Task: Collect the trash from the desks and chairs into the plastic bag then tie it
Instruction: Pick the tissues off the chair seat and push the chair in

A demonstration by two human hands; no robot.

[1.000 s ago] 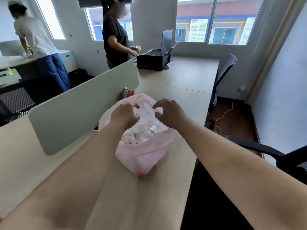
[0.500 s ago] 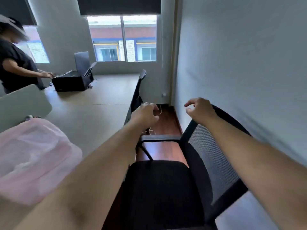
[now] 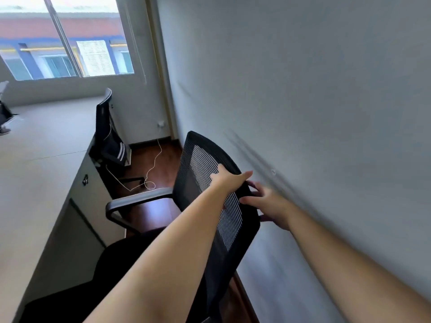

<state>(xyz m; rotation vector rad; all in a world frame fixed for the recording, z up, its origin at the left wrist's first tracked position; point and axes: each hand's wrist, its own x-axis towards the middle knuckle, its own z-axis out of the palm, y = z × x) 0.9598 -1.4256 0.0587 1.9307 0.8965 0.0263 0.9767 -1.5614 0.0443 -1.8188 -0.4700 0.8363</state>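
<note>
1. Fingers of the left hand curl over the top edge of the near chair's backrest, grasping it; the right hand reaches behind that same backrest with its fingers spread loose, touching the rear of the frame without closing on anything I can make out.
2. Largest of all, right of the backrest, runs a plain pale-grey wall, smooth and matte.
3. Left of the backrest lies the table, a flat light-beige top with a seam across it and a matching side panel below.
4. Beyond the backrest is a window showing a building with blue and orange bands.
5. Backrest itself: curved black frame, see-through striped mesh, above a dark padded seat and a smooth grey armrest.
6. Past the backrest, a second black chair is pushed against the table.
7. Below the backrest, the dark reddish wood floor carries a thin white cable in a loose loop.
8. Half a second ago both hands hovered clenched above the chair and the pink plastic bag lay on the table to the left; now the bag is out of view and the hands are on the backrest.
</note>
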